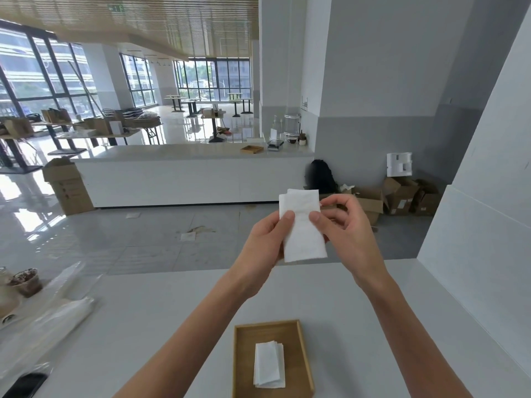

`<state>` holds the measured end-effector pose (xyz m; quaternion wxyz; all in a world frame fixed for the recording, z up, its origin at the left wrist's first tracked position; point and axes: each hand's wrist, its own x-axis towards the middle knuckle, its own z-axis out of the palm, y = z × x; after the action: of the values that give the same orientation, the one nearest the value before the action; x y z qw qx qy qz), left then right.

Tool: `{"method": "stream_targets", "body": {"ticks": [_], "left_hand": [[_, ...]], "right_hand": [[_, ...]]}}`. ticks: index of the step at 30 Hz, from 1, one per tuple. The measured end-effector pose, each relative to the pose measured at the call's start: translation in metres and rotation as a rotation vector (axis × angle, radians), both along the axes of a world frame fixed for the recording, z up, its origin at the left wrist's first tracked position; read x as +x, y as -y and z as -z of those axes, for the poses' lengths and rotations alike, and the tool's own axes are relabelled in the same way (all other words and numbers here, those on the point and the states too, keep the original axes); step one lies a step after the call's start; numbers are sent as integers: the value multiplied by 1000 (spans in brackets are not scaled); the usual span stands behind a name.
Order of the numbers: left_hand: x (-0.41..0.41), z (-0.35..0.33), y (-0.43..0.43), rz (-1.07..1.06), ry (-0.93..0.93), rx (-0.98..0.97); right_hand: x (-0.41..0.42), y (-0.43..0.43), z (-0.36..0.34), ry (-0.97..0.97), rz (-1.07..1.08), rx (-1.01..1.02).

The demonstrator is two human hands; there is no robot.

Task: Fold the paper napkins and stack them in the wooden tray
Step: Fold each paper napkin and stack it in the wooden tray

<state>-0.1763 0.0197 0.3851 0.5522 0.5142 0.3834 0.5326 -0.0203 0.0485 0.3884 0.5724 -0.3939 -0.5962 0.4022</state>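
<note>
White counter (172, 311), curled fingers (287, 219) pinching napkin (302, 235)

Bare counter (178, 317) is lying open around the wooden tray (244, 357); plastic wrapping (57, 308) is crowding the left; a white wall (474, 254) is closing the right.

We note a large open hall: tall dark-framed windows (43, 73) along the left and far side, daylight glaring off the glossy pale floor (86, 234). Long white counter (186, 182) mid-room; grey wall (388, 81) right, cardboard boxes (402, 196) at its foot; slatted wooden ceiling (143, 21) overhead. Tables (175, 102) far back.
</note>
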Motion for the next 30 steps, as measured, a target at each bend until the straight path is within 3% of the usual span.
{"method": "stream_targets", "body": {"ticks": [2,5,10,14,17,30], "left_hand": [[4,2,-2,-166,-112,80],[7,3,-2,-283,-96,156],[6,7,-1,-291,34,272],[-1,12,-4,-272,-102,362],[-6,16,-6,-246,-163,336],[-21,44,-24,-182,-115,168]], "right_hand": [[-2,0,3,-5,-17,21],[-2,-1,7,0,-27,85],[2,-1,14,57,-35,145],[4,-2,17,36,-34,112],[5,-2,20,46,-50,83],[5,-15,48,149,-213,-26]]}}
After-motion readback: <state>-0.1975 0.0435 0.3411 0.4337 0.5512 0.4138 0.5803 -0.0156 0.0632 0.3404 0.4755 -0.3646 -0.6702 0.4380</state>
